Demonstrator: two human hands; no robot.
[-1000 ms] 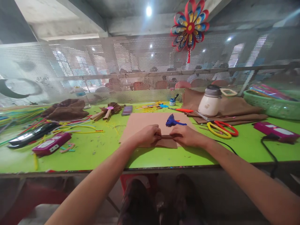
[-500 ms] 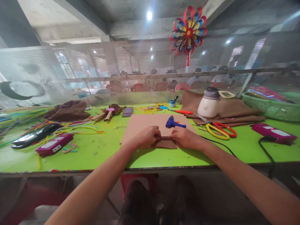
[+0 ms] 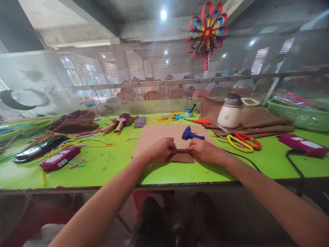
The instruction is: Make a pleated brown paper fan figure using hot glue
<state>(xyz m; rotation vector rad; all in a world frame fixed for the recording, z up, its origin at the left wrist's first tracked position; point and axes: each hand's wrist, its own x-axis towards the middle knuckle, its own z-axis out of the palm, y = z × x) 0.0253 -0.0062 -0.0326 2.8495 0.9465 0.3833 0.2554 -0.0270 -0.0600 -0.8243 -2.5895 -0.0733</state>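
Observation:
Near the table's front edge, my left hand (image 3: pixel 162 149) and my right hand (image 3: pixel 204 151) pinch the two ends of a narrow brown strip (image 3: pixel 182 151), which looks folded or rolled. Both hands are closed, fingertips facing each other a short way apart. Beneath them lies a flat light-brown sheet (image 3: pixel 154 133). A blue glue gun (image 3: pixel 191 133) rests on this sheet just beyond my right hand. Whether the strip is part of the sheet or a separate piece is hard to tell.
Scissors (image 3: pixel 240 142), a bottle (image 3: pixel 229 111) on brown cloth (image 3: pixel 267 118) and a green basket (image 3: pixel 299 115) stand right. A purple box (image 3: pixel 303 144) trails a black cable. Leftward lie another purple box (image 3: pixel 60 158), dark cloth (image 3: pixel 77 121) and coloured stems (image 3: pixel 89 141).
Both hands keep nearly the same place and grip on the strip. The view has shifted slightly, so things at the right sit a little further right.

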